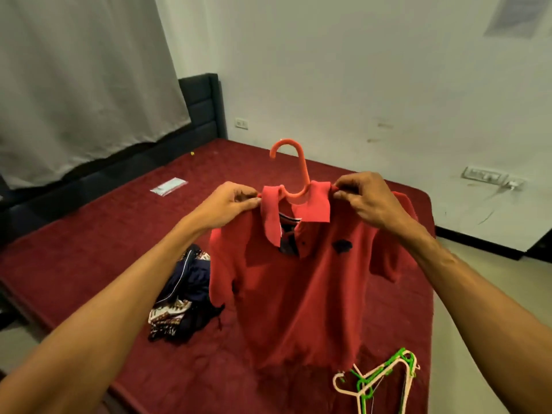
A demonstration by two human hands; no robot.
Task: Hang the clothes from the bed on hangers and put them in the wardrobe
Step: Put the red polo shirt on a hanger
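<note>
A red polo shirt [298,288] hangs in the air over the bed on an orange hanger [294,165], whose hook sticks up out of the collar. My left hand [230,204] pinches the shirt's left shoulder beside the collar. My right hand [367,198] pinches the right shoulder at the other collar end. The hanger's arms are hidden inside the shirt. A heap of dark and patterned clothes [182,297] lies on the bed, left of the shirt.
The bed [104,249] has a dark red cover. Green and cream hangers [379,380] lie at its near right edge. A small clear packet [168,185] lies further back. A grey curtain [74,79] hangs at the left, with a white wall behind the bed.
</note>
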